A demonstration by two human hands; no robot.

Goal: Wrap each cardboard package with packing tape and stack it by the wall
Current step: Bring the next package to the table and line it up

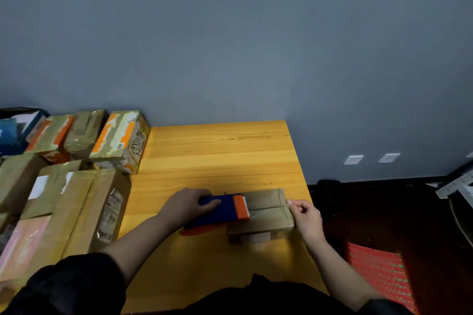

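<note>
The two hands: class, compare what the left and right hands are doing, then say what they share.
1. The left hand wraps round the blue tape dispenser; the right hand pinches at the package edge, seemingly the tape end.
2. The left hand lies over the table, left of the package; the right hand sits at the package's right end.
Shared: both work on the same package.
</note>
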